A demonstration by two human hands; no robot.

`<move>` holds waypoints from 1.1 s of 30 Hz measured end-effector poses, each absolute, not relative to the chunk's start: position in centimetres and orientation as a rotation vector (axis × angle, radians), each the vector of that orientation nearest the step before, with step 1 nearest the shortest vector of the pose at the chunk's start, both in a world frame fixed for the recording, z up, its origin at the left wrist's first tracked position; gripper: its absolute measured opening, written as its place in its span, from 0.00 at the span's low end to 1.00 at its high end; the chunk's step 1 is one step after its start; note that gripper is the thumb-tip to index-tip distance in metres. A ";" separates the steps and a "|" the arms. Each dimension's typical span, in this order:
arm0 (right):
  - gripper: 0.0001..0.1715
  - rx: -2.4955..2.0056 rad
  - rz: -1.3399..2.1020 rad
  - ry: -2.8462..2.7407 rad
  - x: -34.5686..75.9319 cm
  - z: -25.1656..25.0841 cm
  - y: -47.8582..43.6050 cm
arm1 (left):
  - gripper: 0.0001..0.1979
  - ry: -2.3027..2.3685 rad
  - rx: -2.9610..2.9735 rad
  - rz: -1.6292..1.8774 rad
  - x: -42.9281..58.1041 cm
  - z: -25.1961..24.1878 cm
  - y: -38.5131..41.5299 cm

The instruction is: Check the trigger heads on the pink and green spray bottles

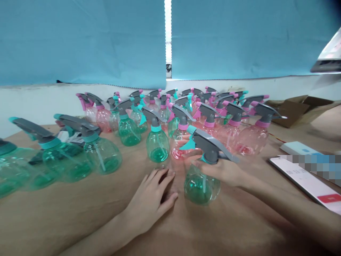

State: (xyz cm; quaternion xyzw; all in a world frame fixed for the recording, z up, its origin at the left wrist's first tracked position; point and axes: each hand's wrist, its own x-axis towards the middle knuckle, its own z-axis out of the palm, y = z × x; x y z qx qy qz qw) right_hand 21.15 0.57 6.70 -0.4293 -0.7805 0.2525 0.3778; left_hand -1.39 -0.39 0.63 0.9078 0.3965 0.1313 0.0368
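My right hand (225,171) is wrapped around the neck of a green spray bottle (201,190) with a grey head and teal trigger. This bottle stands at the front, slightly right of the middle, and some of the fingers are hidden behind it. To its left, my left hand (149,195) rests on the wooden table (106,217) with fingers slightly bent and apart, holding nothing. Just beyond the left fingertips stands another green spray bottle (157,144). A pink spray bottle (179,138) is behind the right fingers.
Several pink and green spray bottles (253,138) crowd the back. More green bottles (102,156) line the left side. At right lie a phone (306,181), a white box (295,148) and an open cardboard box (293,110). Blue curtains (85,39) hang behind.
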 end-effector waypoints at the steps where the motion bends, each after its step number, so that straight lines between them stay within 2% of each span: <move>1: 0.12 -1.123 0.648 -1.981 21.2 6.7 0.6 | 0.21 1.216 2.786 0.402 -1.4 0.6 -0.4; 10: 0.12 -1.068 0.718 -1.957 21.1 6.6 0.6 | 0.21 1.202 2.790 0.405 -1.4 0.5 -0.4; 17: 0.06 -1.065 0.771 -1.874 21.0 6.2 0.7 | 0.21 1.214 2.779 0.384 -1.4 0.5 -0.4; 26: 0.10 -1.078 0.779 -1.926 21.3 6.1 0.8 | 0.21 1.209 2.777 0.408 -1.4 0.6 -0.4; 33: 0.05 -1.066 0.799 -1.870 21.0 6.4 0.6 | 0.21 1.207 2.774 0.421 -1.4 0.4 -0.4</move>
